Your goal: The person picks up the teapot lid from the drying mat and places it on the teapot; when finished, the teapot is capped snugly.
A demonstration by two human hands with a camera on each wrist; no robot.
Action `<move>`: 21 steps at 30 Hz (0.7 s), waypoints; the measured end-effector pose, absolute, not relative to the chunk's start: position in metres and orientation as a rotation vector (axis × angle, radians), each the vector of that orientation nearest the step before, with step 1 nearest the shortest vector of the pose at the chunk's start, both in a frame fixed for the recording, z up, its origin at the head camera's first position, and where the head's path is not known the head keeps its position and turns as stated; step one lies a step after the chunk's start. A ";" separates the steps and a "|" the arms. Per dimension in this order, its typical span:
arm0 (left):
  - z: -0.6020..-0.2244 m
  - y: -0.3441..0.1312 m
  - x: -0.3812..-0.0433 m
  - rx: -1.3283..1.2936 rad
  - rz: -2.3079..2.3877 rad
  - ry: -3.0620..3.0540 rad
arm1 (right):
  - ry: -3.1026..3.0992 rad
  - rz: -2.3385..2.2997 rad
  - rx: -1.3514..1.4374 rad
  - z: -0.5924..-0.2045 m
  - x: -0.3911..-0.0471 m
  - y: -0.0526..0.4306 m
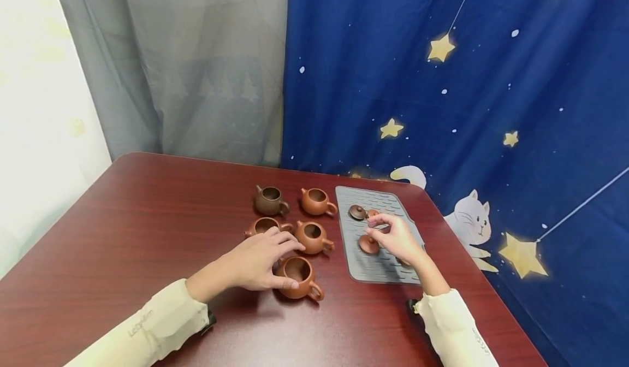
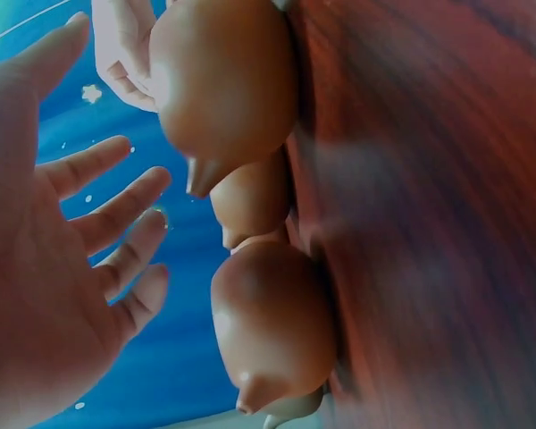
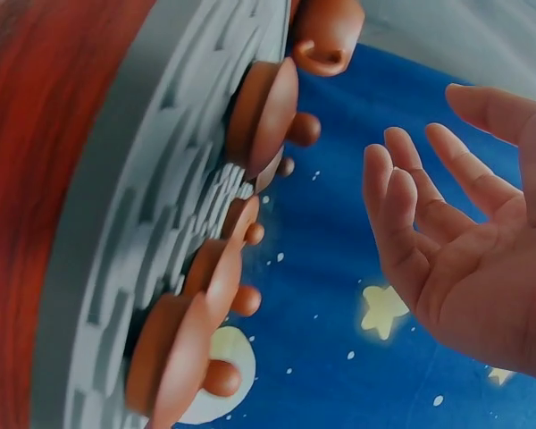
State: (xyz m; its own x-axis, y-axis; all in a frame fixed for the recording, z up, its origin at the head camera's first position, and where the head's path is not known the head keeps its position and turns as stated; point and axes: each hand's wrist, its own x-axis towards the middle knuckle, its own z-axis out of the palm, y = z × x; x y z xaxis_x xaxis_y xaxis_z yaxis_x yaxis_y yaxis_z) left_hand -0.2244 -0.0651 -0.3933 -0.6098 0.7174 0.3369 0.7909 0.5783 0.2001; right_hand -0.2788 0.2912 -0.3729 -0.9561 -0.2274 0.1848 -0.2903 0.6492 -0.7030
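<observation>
My left hand (image 1: 262,260) hovers over a group of small lidless clay teapots, fingers spread and loosely bent. Its thumb overlaps the nearest orange teapot (image 1: 301,292) in the head view, but the left wrist view (image 2: 45,241) shows the palm facing the pots with nothing held. Beside its fingertips is another orange teapot (image 1: 314,245); a third (image 1: 251,229) is partly hidden behind the hand. On the right, my right hand (image 1: 399,241) hangs above a reddish-brown lid (image 1: 367,246). The right wrist view shows its fingers (image 3: 402,210) apart from the knobbed lids (image 3: 266,121).
A dark brown teapot (image 1: 267,206) and one more orange teapot (image 1: 313,206) stand at the back of the group. The grey ridged mat (image 1: 357,273) carries several lids, including a dark brown one (image 1: 356,213). Curtains (image 1: 344,110) hang behind the red-brown table (image 1: 162,208).
</observation>
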 end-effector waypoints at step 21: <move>-0.398 -0.061 -0.222 -1.266 -0.438 -2.780 | -2.883 1.030 0.521 -0.394 -0.285 0.312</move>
